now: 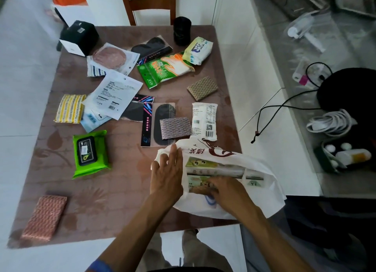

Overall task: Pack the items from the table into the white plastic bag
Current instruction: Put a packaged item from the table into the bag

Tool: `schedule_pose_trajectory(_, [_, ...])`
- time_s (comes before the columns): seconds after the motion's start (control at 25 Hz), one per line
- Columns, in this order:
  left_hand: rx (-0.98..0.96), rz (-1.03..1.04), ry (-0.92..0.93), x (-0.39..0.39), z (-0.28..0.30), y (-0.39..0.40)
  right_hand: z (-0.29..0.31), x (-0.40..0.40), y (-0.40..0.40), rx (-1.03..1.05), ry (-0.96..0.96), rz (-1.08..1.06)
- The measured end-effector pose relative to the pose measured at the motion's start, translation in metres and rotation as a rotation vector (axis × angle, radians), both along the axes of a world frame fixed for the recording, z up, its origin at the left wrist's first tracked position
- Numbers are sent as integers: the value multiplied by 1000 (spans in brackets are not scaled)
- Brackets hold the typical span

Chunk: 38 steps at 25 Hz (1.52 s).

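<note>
Head view: a white plastic bag (227, 192) lies on its side at the near right edge of the brown patterned table (122, 200), its mouth open toward the left. The left hand (166, 176) rests on the bag's rim with fingers nearly straight and spread, holding the thin film open. The right hand (225, 190) reaches into the mouth, fingers curled on a flat printed carton (215, 167) already inside; how firmly it grips cannot be told. Just beyond the bag sit a white barcoded pouch (204, 120) and a woven grey-pink cloth pad (176, 127) lying on a glossy black insole card (156, 125). Farther left lie a bright green wet-wipe pack (90, 153), a yellow striped sponge cloth (70, 108), and a reddish textured pad (44, 216) near the front corner. A wooden chair (150, 5) stands behind the table.
</note>
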<state>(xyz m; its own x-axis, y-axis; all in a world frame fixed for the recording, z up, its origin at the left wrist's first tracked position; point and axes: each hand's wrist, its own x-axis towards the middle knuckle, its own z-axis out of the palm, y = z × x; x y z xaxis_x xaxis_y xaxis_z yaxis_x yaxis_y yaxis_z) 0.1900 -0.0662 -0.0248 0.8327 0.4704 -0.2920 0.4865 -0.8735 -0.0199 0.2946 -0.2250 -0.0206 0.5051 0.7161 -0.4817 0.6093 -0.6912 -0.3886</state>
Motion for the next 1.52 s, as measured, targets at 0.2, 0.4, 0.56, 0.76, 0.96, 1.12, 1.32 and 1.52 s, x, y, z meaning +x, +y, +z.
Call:
schedule_pose_trajectory(0.2, [-165,-10,-325,-32,-9,8,45,-10,25,390,-59,-149])
schedule_pose_trajectory(0.4, [-525,325,-783,-85,27,29,80,-57,105,570,58,51])
schedule_pose_trajectory(0.56, [-429,642,-862,-161,-8,88,80,-111,175,542,4,337])
schedule_pose_trajectory(0.76, [-259,1139,-195,-260,-79,163,62,-142,207,445,22,452])
schedule_pose_trajectory(0.96, [-317,1174,-41,-282,-95,192,48,-153,207,362,55,358])
schedule_pose_trajectory(1.12, [-410,1283,-396,-255,-57,190,65,-146,203,400,404,18])
schedule_pose_trajectory(1.32, [-1014,1064,-935,-155,58,163,118,-106,180,783,572,-363])
schedule_pose_trajectory(1.52, [-1402,683,-978,-40,130,94,127,-32,109,777,618,-379])
